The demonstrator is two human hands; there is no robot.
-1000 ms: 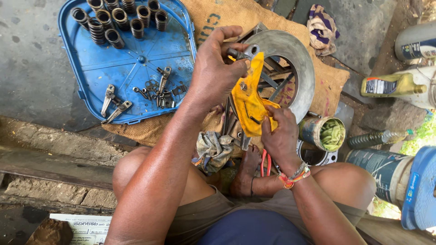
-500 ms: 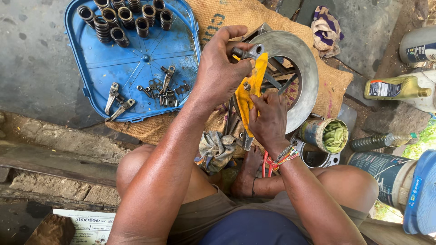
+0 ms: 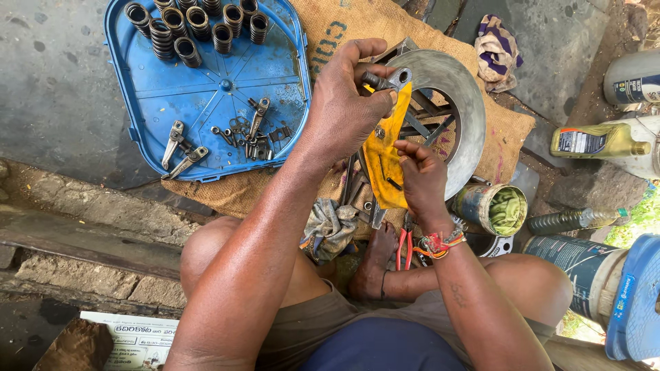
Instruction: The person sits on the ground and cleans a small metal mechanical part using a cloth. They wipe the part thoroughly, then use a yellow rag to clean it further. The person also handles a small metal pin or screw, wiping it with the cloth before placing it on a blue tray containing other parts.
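My left hand (image 3: 347, 103) is closed around a small grey metal lever part (image 3: 390, 80), held up over a round metal disc (image 3: 460, 103). A yellow cloth (image 3: 385, 154) hangs from under that part. My right hand (image 3: 421, 180) pinches the lower half of the cloth just below the left hand. Both hands are above a brown sack (image 3: 240, 192) spread on the ground, between my knees.
A blue plastic tray (image 3: 206, 82) at upper left holds several coil springs (image 3: 192, 27) and small metal levers (image 3: 247, 134). A tin of green paste (image 3: 495, 206), oil bottles (image 3: 598, 141), a blue drum (image 3: 632, 295), a dirty rag (image 3: 328, 230) and red-handled pliers (image 3: 404, 249) lie around.
My left hand has lifted the metal part higher, and my right hand has slid down the yellow cloth. The view has shifted slightly.
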